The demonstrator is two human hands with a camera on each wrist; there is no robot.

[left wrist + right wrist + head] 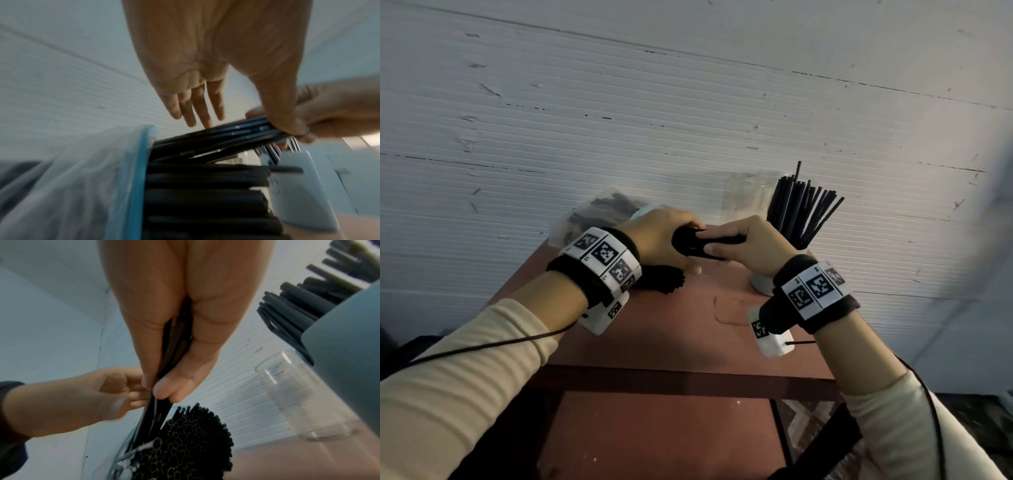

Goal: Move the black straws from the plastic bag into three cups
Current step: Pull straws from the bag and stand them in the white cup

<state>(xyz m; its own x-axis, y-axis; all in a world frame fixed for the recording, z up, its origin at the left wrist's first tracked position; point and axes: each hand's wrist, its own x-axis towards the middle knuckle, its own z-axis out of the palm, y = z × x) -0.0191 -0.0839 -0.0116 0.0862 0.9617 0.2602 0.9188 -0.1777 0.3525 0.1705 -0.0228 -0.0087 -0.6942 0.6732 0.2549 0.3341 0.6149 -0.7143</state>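
A bundle of black straws (697, 244) is held level above the brown table (674, 329), between both hands. My right hand (722, 246) grips one end of it; in the right wrist view its fingers (152, 369) and thumb close round the straws (176, 337). My left hand (686, 233) cups the other end, its thumb (287, 125) pressing on the bundle (232, 133) while three fingers lie straight. The plastic bag (589, 216) lies behind my left hand with many straws (205, 186) sticking out of its blue-edged mouth (141, 162). A white cup (762, 282) full of straws (803, 212) stands right of my right hand.
An empty clear cup (744, 197) stands at the table's back edge, left of the filled one, also seen as a clear cup (298, 394) in the right wrist view. A white ribbed wall (688, 102) rises close behind the table. The table's front half is bare.
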